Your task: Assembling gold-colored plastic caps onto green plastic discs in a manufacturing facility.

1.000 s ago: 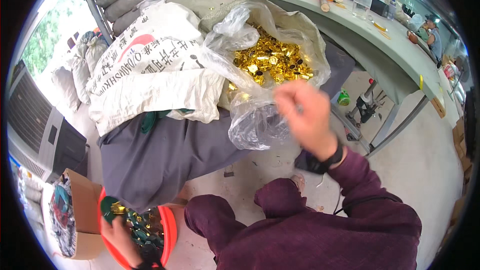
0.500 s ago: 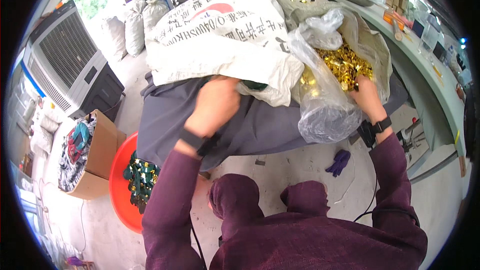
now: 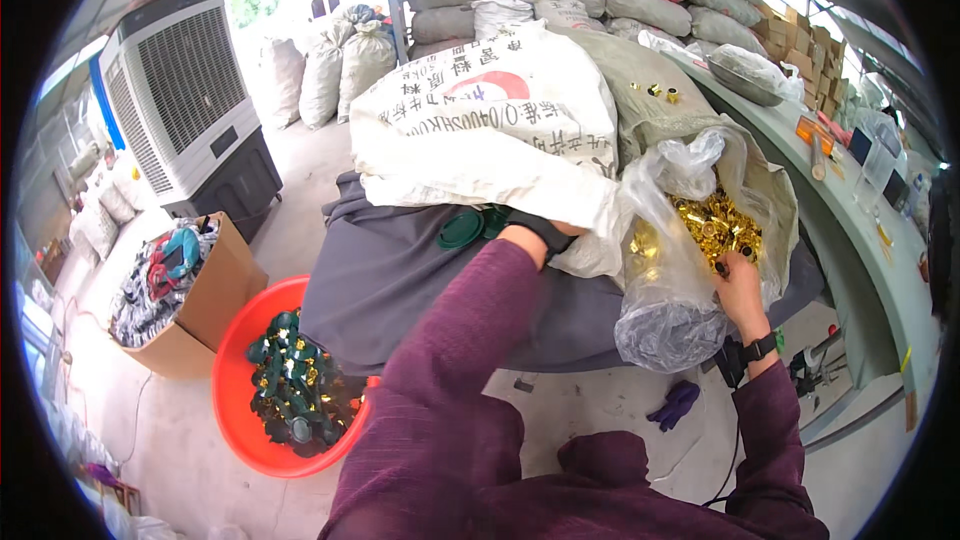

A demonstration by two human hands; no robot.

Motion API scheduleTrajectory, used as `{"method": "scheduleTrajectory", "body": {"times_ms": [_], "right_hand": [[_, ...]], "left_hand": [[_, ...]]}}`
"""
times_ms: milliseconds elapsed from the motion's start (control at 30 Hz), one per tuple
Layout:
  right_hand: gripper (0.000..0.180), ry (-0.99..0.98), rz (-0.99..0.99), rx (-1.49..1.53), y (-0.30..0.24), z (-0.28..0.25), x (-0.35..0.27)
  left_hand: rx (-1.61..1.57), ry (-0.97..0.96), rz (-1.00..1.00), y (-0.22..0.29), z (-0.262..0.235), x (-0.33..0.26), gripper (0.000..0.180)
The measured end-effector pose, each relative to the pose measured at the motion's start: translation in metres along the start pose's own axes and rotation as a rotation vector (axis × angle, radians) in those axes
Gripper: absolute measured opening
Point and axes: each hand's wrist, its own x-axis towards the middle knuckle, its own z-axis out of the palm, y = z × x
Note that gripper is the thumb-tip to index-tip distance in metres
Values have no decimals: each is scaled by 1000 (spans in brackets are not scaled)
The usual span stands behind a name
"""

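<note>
While the right hand [image 3: 738, 285] pinches gold caps [image 3: 712, 225] at the clear bag's [image 3: 668, 310] open rim, centre-right, the left hand [image 3: 535, 235] is tucked under the white sack's [image 3: 490, 130] edge w/ green caps [image 3: 462, 230]; grip can't be told. Red basin [image 3: 235, 390] lower left, floor open beside it.

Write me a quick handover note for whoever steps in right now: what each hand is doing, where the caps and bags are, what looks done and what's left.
Left hand: hidden, reaching under the edge of the white woven sack, beside green caps on the grey cloth; grip cannot be told.
Right hand: fingers in the gold caps, at the mouth of the clear plastic bag; grasp unclear.
Done: the red basin on the floor already holds a heap of green and gold pieces.
Left: many gold caps remain in the bag; green caps lie on the cloth.
</note>
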Motion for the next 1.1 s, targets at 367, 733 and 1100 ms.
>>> {"method": "scheduleTrajectory", "body": {"times_ms": [367,733,1100], "right_hand": [[24,74,10,130,0,0,-6],[25,219,-142,442,-55,-34,-35],[32,47,-393,644,-121,-47,-99]], "left_hand": [[-43,-302,-190,-16,-67,-77,37],[-1010,-315,-805,-49,-154,-121,34],[-127,-252,-898,-32,-153,-142,32]]}}
